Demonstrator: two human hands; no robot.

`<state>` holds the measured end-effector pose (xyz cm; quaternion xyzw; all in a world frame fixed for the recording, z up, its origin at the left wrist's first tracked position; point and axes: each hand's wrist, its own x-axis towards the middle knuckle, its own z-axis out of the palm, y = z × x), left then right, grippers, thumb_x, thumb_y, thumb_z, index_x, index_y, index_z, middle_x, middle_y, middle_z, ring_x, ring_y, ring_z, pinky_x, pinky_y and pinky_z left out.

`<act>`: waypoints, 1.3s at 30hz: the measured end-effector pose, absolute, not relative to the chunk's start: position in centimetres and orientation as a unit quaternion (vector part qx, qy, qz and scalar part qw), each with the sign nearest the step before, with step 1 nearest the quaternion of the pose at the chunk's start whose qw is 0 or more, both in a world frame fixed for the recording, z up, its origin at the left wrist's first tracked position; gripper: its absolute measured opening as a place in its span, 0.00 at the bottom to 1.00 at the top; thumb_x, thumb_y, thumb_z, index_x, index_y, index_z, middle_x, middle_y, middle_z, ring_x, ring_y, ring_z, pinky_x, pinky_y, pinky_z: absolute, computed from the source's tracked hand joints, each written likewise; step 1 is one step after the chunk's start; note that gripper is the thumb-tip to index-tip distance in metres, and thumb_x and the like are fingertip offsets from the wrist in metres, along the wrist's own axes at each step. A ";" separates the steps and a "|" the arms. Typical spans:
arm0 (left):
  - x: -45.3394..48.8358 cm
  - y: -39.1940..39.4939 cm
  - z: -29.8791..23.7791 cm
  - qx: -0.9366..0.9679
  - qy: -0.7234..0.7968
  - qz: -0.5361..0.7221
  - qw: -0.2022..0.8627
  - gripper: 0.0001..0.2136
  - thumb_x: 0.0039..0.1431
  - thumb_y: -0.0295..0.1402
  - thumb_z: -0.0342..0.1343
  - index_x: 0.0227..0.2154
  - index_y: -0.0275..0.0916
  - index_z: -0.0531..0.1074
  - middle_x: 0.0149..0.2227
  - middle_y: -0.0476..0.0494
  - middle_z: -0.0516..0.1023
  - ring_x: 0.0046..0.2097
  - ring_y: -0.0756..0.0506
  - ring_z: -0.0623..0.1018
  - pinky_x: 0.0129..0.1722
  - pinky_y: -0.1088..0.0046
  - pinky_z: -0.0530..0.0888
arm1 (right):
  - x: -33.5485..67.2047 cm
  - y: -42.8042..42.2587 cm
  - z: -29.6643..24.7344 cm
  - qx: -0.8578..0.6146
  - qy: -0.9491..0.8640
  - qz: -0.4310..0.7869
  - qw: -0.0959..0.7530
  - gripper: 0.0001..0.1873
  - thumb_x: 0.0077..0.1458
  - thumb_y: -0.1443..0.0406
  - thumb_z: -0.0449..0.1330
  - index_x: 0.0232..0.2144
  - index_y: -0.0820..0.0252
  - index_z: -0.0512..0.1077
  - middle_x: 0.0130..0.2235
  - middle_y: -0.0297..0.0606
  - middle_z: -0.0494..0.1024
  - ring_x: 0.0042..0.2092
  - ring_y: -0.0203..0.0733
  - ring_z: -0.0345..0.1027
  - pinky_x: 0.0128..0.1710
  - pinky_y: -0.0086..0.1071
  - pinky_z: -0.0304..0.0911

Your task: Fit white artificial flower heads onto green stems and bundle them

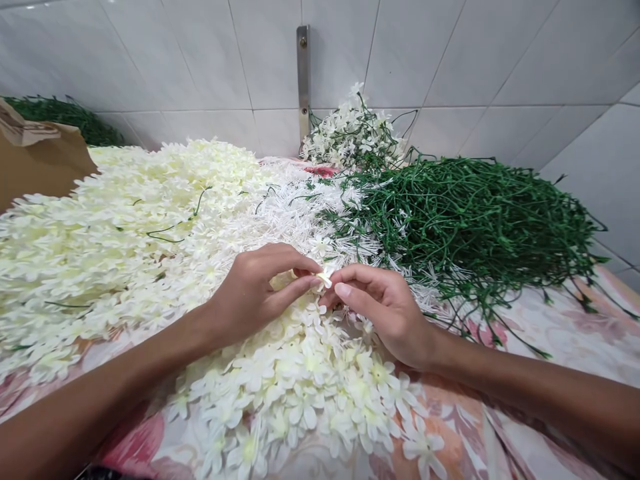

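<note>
A small white artificial flower [326,277] is between my two hands at the middle of the view. My left hand [267,280] pinches it from the left with thumb and forefinger. The fingers of my right hand [383,303] are closed in a pinch at its right side; what lies between them is too small to make out. Loose cream-white flower heads [300,387] are heaped below my hands. Just beyond them lies a pile of thin white stamen pieces [285,213].
A large mound of cream petals [125,220] covers the left. Green plastic stems [480,220] are piled at the right. Assembled white flowers [355,133] stand against the tiled wall [200,60], near a metal bracket [304,80]. A cardboard box [45,160] sits far left on the floral cloth [590,333].
</note>
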<state>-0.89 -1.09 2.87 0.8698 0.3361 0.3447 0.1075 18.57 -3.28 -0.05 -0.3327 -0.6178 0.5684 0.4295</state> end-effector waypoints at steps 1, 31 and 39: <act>-0.9 -1.1 2.9 0.870 0.336 0.345 0.108 0.02 0.56 0.28 0.58 0.32 0.36 0.75 0.30 0.48 0.79 0.32 0.52 0.77 0.33 0.79 0.71 | 18.5 -3.3 0.0 -0.335 -0.616 0.569 0.429 0.08 0.57 0.64 0.55 0.33 0.63 0.71 0.30 0.37 0.76 0.34 0.36 0.71 0.36 0.29 0.65; -1.0 -1.3 2.7 0.870 0.337 0.339 0.121 0.03 0.56 0.29 0.58 0.32 0.35 0.75 0.30 0.48 0.79 0.32 0.52 0.76 0.34 0.79 0.70 | 18.5 -3.2 0.1 -0.340 -0.631 0.554 0.424 0.08 0.57 0.64 0.56 0.33 0.65 0.71 0.29 0.37 0.76 0.33 0.34 0.70 0.35 0.26 0.65; -0.9 -1.2 2.7 0.870 0.337 0.338 0.122 0.03 0.56 0.29 0.59 0.32 0.35 0.75 0.30 0.48 0.79 0.32 0.52 0.76 0.34 0.78 0.70 | 18.6 -3.2 0.2 -0.345 -0.631 0.552 0.422 0.08 0.57 0.65 0.56 0.32 0.65 0.71 0.29 0.37 0.75 0.32 0.33 0.68 0.33 0.26 0.63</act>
